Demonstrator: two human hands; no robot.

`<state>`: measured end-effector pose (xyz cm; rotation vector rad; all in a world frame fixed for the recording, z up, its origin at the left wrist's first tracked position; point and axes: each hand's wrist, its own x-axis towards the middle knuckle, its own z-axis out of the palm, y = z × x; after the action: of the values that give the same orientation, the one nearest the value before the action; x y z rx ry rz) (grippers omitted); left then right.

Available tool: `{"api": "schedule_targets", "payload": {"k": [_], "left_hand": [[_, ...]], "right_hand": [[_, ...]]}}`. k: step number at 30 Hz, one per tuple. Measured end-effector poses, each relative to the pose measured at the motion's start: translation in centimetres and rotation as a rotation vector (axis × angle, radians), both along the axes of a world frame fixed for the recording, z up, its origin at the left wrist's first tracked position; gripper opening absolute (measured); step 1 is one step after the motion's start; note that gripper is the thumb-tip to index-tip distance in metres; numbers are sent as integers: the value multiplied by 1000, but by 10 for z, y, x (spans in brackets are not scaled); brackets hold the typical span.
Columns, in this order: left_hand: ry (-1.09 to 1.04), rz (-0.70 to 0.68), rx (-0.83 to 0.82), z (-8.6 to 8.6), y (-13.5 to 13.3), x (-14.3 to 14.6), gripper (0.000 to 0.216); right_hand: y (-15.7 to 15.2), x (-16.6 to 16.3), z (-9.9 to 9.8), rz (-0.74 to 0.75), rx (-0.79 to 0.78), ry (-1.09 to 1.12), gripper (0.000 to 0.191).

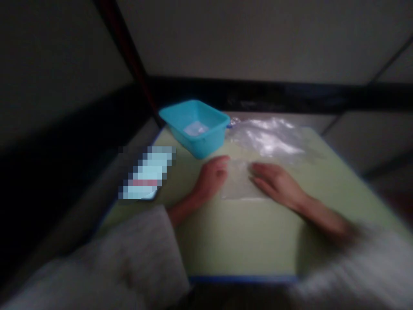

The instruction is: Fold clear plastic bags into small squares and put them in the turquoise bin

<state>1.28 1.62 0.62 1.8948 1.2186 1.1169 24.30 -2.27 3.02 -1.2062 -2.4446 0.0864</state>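
A flat, clear plastic bag [238, 185] lies on the table between my two hands. My left hand [213, 178] is at the bag's left edge, with its fingers curled and closed around the upper left corner. Over the right part of the bag, my right hand [275, 181] rests with its fingers stretched out, pointing left. Blur hides the fine detail of the fingertips. Just behind the hands lies a loose heap of shiny clear plastic bags [271, 140].
A turquoise plastic basket [209, 146] stands at the back left with something whitish [195, 128] inside. To the left lies a phone-like object [150, 174], its face pixelated. The pale green table [241, 241] has a blue edge. A wall panel [258, 38] rises behind.
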Motion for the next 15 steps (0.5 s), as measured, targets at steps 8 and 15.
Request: {"api": "schedule_targets", "payload": {"k": [8, 15], "left_hand": [[128, 30, 12, 3, -6, -1, 40], [280, 41, 86, 8, -13, -1, 42]], "right_hand": [[-7, -4, -2, -54, -36, -143, 50], [-8, -3, -5, -96, -73, -191, 53]]}}
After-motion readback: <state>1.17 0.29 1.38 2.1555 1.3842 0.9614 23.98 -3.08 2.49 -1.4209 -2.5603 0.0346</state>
